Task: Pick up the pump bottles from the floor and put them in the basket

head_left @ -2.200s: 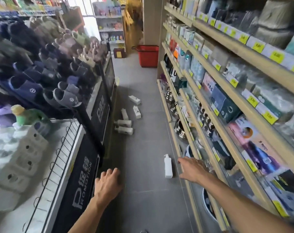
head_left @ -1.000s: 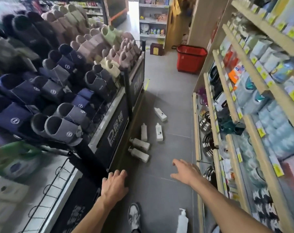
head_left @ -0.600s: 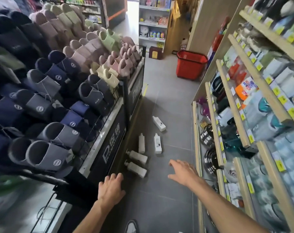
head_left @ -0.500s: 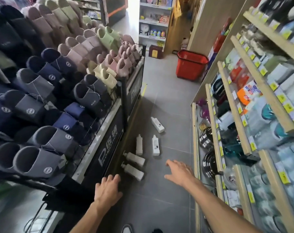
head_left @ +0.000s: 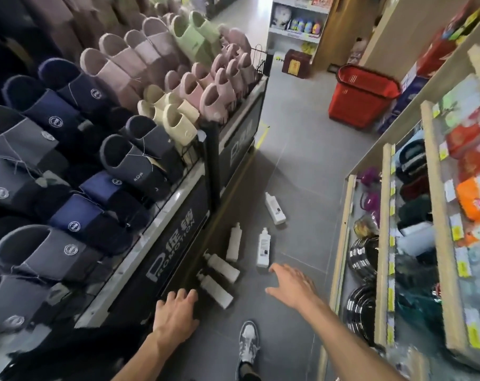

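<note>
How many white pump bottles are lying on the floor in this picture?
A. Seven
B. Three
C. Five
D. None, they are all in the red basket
C: five pump bottles lie on the grey floor next to the slipper rack. One lies farthest away, two lie side by side, and two lie nearest the rack.

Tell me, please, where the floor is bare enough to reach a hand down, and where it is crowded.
Bare floor runs between the farthest pump bottle and the red basket, and along the wooden shelf right of the bottles. Crowded: four bottles bunch close by the promotion stand.
</note>
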Demonstrator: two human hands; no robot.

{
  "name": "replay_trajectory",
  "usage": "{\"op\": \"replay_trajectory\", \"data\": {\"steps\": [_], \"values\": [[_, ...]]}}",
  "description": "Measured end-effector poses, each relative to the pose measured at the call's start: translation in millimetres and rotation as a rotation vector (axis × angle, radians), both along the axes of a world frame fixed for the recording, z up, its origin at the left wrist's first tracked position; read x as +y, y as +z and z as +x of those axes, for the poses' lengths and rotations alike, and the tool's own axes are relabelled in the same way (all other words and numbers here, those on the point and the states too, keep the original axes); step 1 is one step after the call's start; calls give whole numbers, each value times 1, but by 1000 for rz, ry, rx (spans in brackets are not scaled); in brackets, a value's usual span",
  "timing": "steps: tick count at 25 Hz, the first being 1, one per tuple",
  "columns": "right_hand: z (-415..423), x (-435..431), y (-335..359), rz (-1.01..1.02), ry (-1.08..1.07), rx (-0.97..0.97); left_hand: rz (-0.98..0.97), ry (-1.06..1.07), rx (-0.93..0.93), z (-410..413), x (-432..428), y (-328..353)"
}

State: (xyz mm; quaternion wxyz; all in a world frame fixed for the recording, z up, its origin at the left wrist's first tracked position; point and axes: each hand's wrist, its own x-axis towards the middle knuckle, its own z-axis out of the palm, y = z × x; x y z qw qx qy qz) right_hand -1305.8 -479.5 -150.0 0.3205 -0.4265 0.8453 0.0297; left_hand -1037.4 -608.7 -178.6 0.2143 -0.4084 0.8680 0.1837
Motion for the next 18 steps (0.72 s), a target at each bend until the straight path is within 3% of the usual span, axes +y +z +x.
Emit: {"op": "replay_trajectory", "data": {"steps": [9, 18], "values": [[-137, -93, -40, 52, 164, 44, -39, 68, -77, -101, -50, -56], [-131, -167, -214, 144, 316, -25, 104, 197, -135, -106, -104, -215]]}}
